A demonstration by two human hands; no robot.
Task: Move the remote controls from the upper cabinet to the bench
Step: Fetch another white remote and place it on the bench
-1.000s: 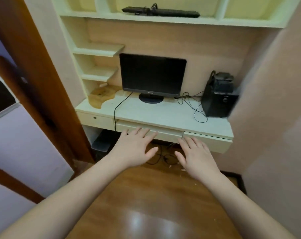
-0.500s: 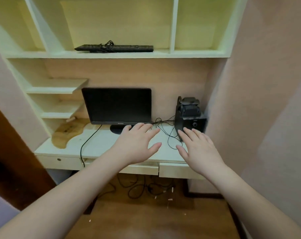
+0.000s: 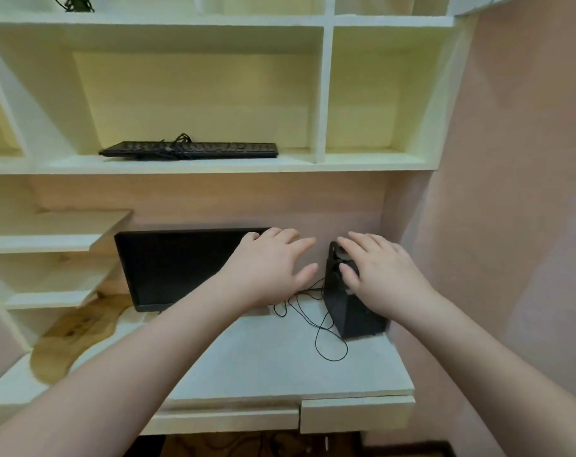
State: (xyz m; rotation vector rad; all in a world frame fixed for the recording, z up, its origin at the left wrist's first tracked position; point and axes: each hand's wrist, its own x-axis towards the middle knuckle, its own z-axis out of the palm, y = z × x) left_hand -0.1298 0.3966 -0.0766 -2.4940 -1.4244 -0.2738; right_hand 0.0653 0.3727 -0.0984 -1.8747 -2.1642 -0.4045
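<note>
2 hands were stretched out ahead of me, palms down, above the white surface point(image 3: 280, 367). My left hand point(image 3: 267, 265) hung in front of the black monitor point(image 3: 177, 268), fingers point(image 3: 300, 245) straight and spread, holding nothing. My right hand point(image 3: 379, 272) hung over the black speaker point(image 3: 349, 311), fingers likewise loose and empty. A black keyboard point(image 3: 191, 150) lay on the shelf point(image 3: 181, 164) above. I could not see any remote controls in the open compartments.
</note>
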